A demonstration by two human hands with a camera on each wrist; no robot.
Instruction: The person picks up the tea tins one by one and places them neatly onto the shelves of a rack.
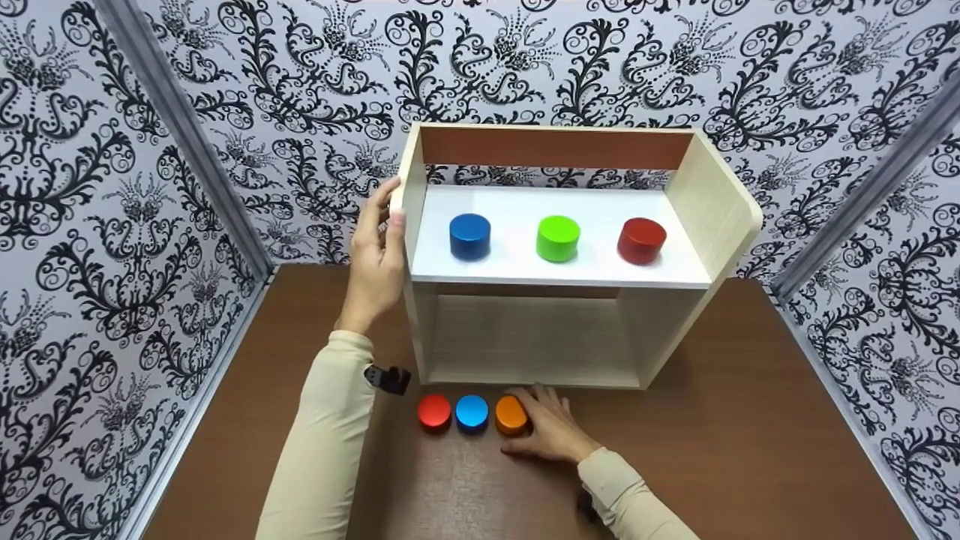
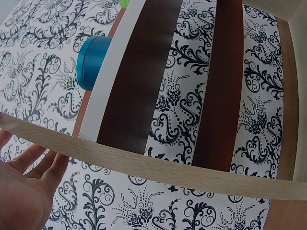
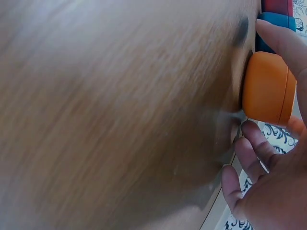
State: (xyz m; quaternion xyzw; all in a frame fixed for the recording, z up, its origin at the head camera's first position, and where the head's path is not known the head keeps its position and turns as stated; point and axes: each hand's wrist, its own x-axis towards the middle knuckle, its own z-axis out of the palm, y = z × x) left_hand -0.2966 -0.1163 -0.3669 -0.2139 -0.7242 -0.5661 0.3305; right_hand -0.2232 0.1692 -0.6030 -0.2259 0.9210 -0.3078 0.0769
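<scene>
A person's right hand (image 1: 551, 427) curves around an orange cylinder (image 1: 510, 416) on the brown surface (image 1: 720, 450); I cannot tell whether its grip pinches. Taking hold seems the step in hand; next calls for a firm pinch. The left hand (image 1: 379, 251) rests, loosely extended, against one wooden shelf unit (image 1: 712, 187). Six cylinders: orange, red cylinder (image 1: 434, 412), bright blue cylinder (image 1: 472, 414) in front; dark blue cylinder (image 1: 470, 237), green cylinder (image 1: 558, 238), dark red cylinder (image 1: 641, 241) on the white shelf (image 1: 514, 225).
</scene>
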